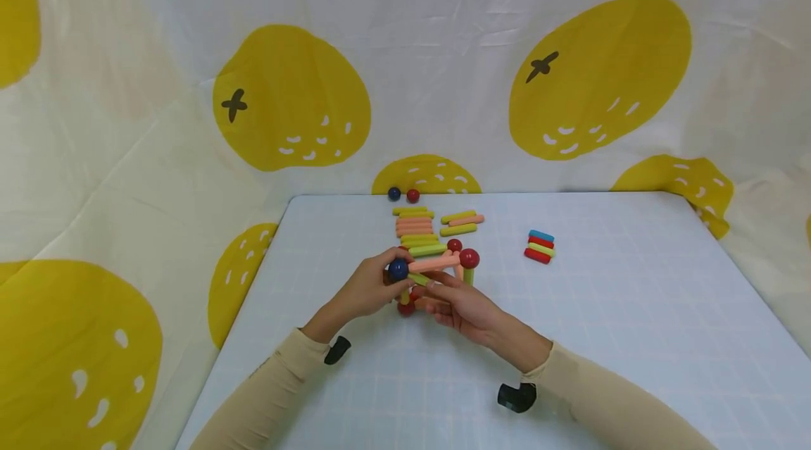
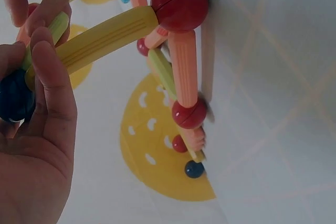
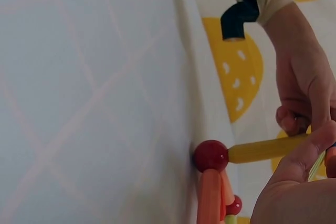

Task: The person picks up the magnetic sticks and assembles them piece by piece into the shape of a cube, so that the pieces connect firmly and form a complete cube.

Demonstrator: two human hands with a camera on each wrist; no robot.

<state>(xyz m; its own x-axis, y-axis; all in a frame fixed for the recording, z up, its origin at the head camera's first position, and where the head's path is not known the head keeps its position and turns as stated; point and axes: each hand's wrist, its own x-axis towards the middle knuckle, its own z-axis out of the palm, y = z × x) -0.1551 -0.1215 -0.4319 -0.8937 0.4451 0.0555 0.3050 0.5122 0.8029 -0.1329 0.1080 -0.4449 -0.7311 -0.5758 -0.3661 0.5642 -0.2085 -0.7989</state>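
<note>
A frame of rods and balls stands between the two hands. My left hand (image 1: 367, 286) grips its dark blue ball (image 1: 398, 269) at the upper near-left corner. From that ball a salmon rod (image 1: 434, 264) runs across to a red ball (image 1: 469, 258). My right hand (image 1: 472, 310) pinches a yellow-green rod (image 1: 419, 279) close to the blue ball; fingers hide where they meet. In the left wrist view, a yellow rod (image 2: 107, 38) slopes from the left hand's fingers to a red ball (image 2: 181, 4) on the table. Salmon rods form part of the base.
Behind the frame lie rows of salmon rods (image 1: 415, 227) and yellow-green rods (image 1: 459, 229). A loose blue ball (image 1: 394, 194) and red ball (image 1: 413, 196) sit at the table's back edge. Right of these is a small group of blue, red and yellow-green rods (image 1: 540, 246).
</note>
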